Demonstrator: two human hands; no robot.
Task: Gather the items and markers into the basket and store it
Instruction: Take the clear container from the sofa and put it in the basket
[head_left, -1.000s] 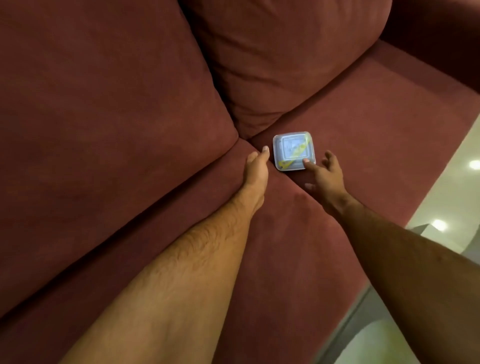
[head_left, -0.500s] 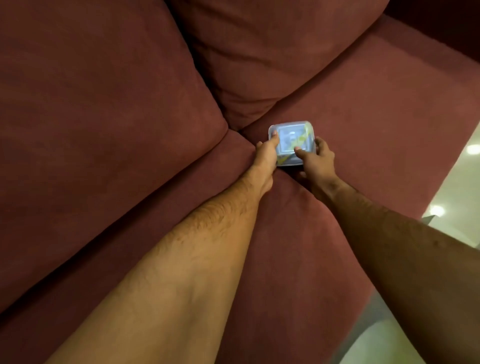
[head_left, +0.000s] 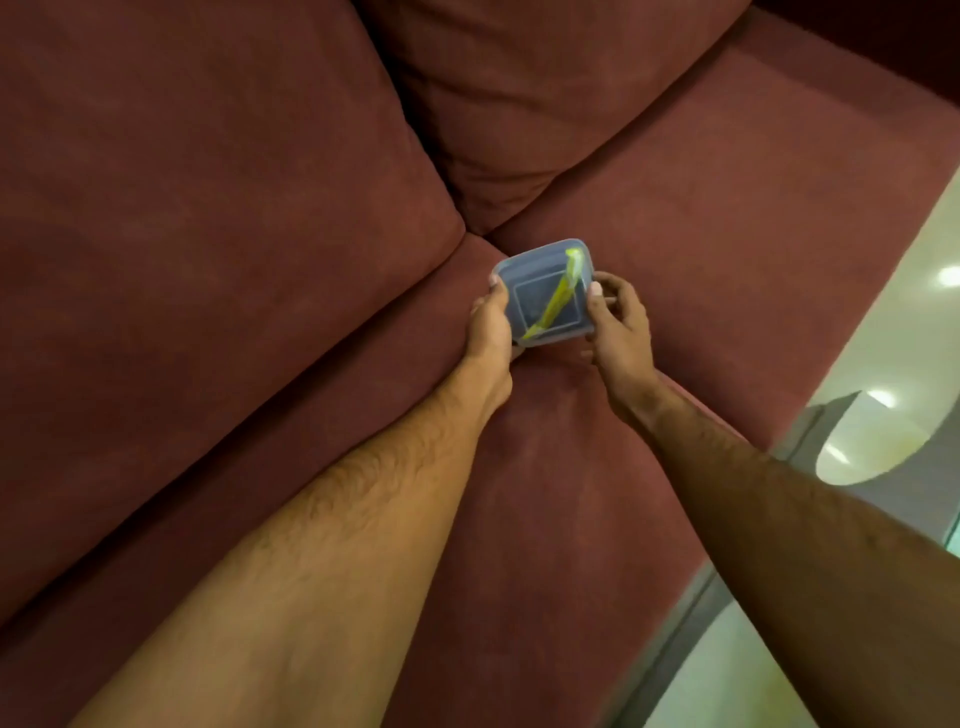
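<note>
While the small square translucent blue plastic container (head_left: 543, 291) sits between my palms over the maroon fabric sofa seat (head_left: 727, 218), my left hand (head_left: 491, 327) pinches its nine-o'clock edge, my right hand (head_left: 618, 322) its three-o'clock edge; the yellow-green strip (head_left: 558, 299) inside runs seven to one o'clock, both hands equally near.

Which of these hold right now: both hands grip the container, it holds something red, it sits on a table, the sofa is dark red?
1. Both the left hand and the right hand grip the clear container. True.
2. It holds something red. False: a yellow-green item shows inside.
3. It sits on a table. False: it is held over the sofa seat.
4. The sofa is dark red. True.
</note>
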